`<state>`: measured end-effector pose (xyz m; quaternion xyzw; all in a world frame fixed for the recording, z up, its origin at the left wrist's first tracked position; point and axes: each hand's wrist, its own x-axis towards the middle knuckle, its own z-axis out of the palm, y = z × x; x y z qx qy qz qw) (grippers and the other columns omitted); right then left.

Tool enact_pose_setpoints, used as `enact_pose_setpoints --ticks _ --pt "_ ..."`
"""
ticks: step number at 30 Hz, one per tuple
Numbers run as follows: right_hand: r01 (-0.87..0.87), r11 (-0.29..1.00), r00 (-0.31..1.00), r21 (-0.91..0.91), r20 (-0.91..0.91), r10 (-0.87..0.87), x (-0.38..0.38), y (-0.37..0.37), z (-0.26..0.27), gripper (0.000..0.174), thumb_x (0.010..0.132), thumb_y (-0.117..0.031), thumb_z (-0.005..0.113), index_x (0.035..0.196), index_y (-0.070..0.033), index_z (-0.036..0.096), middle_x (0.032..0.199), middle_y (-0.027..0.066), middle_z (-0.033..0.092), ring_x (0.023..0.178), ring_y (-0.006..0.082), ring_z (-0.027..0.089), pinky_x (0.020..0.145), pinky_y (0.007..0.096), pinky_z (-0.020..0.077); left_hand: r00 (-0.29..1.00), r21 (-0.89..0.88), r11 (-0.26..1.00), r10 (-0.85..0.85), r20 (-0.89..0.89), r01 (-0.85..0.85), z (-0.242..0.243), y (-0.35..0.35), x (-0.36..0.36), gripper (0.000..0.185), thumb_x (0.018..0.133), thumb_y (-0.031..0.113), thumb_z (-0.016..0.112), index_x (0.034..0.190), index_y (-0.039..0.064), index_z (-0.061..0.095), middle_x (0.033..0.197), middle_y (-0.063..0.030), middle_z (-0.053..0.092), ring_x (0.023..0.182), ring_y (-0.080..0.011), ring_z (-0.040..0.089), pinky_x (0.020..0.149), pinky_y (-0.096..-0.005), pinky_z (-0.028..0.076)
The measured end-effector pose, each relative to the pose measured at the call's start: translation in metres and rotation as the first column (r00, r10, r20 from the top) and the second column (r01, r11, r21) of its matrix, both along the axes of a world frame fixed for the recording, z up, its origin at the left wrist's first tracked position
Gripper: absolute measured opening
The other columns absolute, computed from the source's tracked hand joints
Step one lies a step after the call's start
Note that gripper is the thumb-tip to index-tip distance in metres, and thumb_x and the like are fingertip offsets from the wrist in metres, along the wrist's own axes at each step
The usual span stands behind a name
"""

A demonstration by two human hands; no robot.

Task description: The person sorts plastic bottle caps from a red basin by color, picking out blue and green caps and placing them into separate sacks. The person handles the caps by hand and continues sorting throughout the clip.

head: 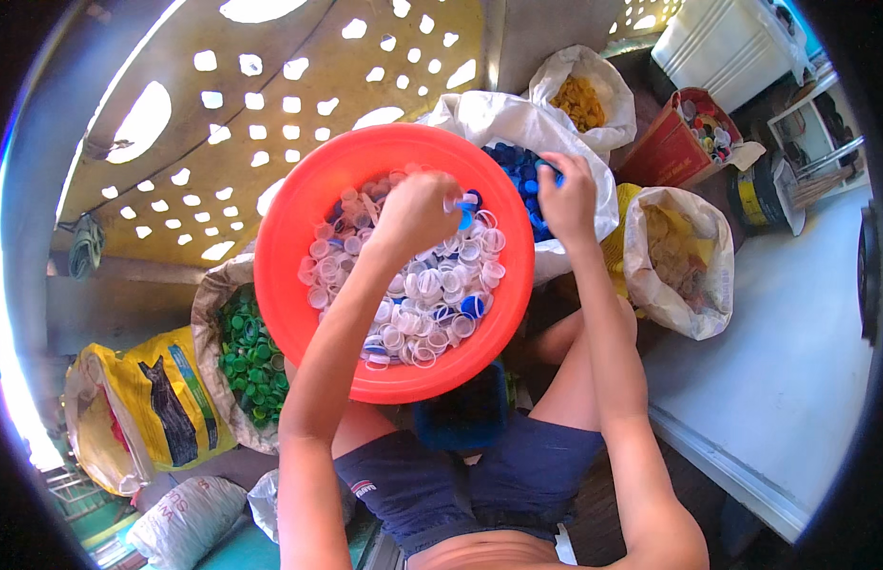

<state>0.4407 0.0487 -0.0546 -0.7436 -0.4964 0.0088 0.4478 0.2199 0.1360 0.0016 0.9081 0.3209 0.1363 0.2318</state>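
A wide red plastic basin (285, 206) holds a heap of clear and white plastic bottle caps (434, 285), with some blue ones mixed in. Over the heap, my left hand (420, 210) has its fingers curled on a light-blue cap (466, 214) and what looks like a clear one; the fingertips are partly hidden. My right hand (571, 196) is above a white woven sack (598, 206) of dark-blue caps (516, 167). Its thumb and fingers are apart, and I see nothing clearly held in it.
Sacks of green caps (249, 363), yellow caps (580, 103) and pale clear pieces (669, 249) surround the basin. A red cardboard box (662, 146) of mixed caps stands at the back right. A yellow sack (170, 399) is at left. A perforated panel (306, 78) rises behind.
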Motion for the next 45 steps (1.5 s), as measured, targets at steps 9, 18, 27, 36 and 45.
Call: enact_pose_setpoints --ticks 9,18,27,36,45 --pt "-0.136 0.807 0.683 -0.575 0.536 0.497 -0.067 0.039 0.038 0.017 0.079 -0.016 0.068 0.094 -0.016 0.076 0.120 0.0114 0.056 0.116 0.0314 0.051 0.094 0.0429 0.0448 0.998 0.015 0.999 -0.029 -0.062 0.030 -0.053 0.001 0.003 0.032 0.071 0.017 0.072 0.102 0.008 0.069 0.092 -0.0168 0.068 0.090 -0.0359 0.066 0.077 -0.0479 0.054" --pt "-0.225 0.832 0.721 -0.508 0.487 0.492 -0.055 0.054 0.008 0.022 0.077 -0.016 0.069 0.097 -0.021 0.076 0.127 0.0097 0.055 0.121 0.0287 0.049 0.098 0.0443 0.0408 0.905 -0.280 0.947 0.255 0.340 -0.161 -0.081 0.013 0.009 0.037 0.072 0.010 0.077 0.107 0.003 0.067 0.096 -0.0149 0.071 0.082 -0.0247 0.070 0.071 -0.0364 0.056" --pt "-0.475 0.805 0.557 -0.355 0.586 0.588 -0.053 0.066 0.021 0.018 0.078 -0.015 0.065 0.094 -0.014 0.073 0.107 0.0079 0.066 0.107 0.0249 0.058 0.093 0.0420 0.0418 0.660 -0.902 0.419 0.648 0.380 0.109 -0.064 0.013 -0.008 0.048 0.086 0.012 0.071 0.129 0.000 0.056 0.106 -0.0127 0.068 0.089 -0.0182 0.069 0.072 -0.0305 0.060" --pt "-0.650 0.739 0.759 -0.179 -0.095 0.644 -0.072 0.074 0.030 0.026 0.079 0.005 0.055 0.104 0.000 0.060 0.094 0.0214 0.068 0.091 0.0356 0.069 0.081 0.0440 0.0551 0.424 -0.923 -0.024 0.893 0.152 0.383 -0.052 0.035 -0.036 0.014 0.083 0.019 0.060 0.074 0.009 0.054 0.080 -0.0066 0.059 0.066 -0.0140 0.055 0.053 -0.0252 0.043" --pt "-0.445 0.459 0.723 -0.769 -0.006 0.691 -0.093 0.076 0.032 0.016 0.081 -0.008 0.061 0.089 -0.003 0.073 0.089 0.0186 0.072 0.080 0.0312 0.072 0.068 0.0423 0.0583 0.747 -0.694 0.655 0.613 0.257 -0.299 -0.046 0.046 -0.042 0.026 0.086 0.029 0.071 0.074 0.005 0.070 0.058 -0.0013 0.058 0.049 -0.0118 0.050 0.047 -0.0275 0.038"
